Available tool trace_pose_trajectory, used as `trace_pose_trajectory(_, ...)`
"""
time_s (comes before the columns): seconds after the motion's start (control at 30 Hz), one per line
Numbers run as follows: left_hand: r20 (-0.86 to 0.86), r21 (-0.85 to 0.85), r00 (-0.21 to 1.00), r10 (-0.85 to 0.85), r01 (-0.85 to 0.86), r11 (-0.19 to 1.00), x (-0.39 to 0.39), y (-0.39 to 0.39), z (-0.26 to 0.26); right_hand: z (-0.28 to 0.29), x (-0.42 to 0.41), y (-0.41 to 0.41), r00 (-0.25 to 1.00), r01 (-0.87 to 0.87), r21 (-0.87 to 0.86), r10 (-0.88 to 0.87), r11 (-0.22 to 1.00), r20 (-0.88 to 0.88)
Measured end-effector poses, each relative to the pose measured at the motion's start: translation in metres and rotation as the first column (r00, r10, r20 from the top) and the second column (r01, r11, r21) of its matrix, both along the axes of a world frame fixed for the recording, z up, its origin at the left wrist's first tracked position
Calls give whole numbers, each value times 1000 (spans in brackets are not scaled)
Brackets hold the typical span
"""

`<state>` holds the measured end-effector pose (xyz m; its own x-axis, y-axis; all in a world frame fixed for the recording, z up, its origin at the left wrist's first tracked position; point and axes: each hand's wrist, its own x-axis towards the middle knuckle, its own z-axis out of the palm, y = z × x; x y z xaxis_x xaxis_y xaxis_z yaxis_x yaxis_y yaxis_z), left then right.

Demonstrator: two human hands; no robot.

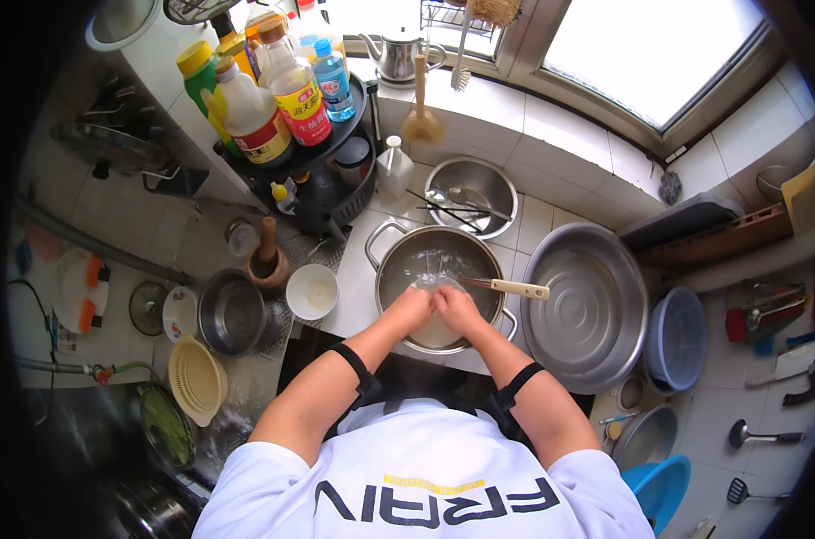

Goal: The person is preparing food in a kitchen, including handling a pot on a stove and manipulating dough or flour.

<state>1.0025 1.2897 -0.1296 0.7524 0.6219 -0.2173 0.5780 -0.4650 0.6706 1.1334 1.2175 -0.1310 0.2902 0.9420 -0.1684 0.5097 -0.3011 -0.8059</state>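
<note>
A two-handled stainless steel pot (pixel 388 259) stands on white tiles before me. Over its mouth, my left hand (pixel 414 306) and my right hand (pixel 456 310) meet side by side with curled fingers. Both pinch a clear, thin sheet or bag (pixel 434 277), apparently plastic, that spreads just beyond the fingertips. The inside of the pot looks pale and greyish; what it holds is hard to make out. A utensil with a light wooden handle (pixel 521 289) lies across the right rim, its metal end partly hidden near my right hand.
Right of the pot sits a wide metal basin (pixel 535 303). Behind it, a steel bowl (pixel 505 195) holds chopsticks and utensils. A white bowl (pixel 313 290) and a wooden mortar with pestle (pixel 267 259) stand left. Bottles (pixel 302 101) crowd a black rack (pixel 353 209) at the back left.
</note>
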Motion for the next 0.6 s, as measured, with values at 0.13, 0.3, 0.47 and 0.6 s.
trace_pose_trajectory(0.13, -149, 79, 985, 91, -80, 994, 0, -4, 11, -14, -2, -6, 948, -98, -116, 128, 988, 292)
trace_pose_trajectory(0.3, 40, -63, 997, 70, -67, 996, -1, 4, 9, 11, 3, 2, 996, 16, 5, -16, 1000, -90)
trace_pose_trajectory(0.47, 26, -248, 997, 70, -62, 967, -1, 12, 18, 20, 0, 1, 972, 45, 158, -7, 986, -235)
trace_pose_trajectory(0.6, 126, -156, 988, 92, -72, 985, -1, 10, 18, 11, 9, 5, 918, 91, 187, -9, 978, -397)
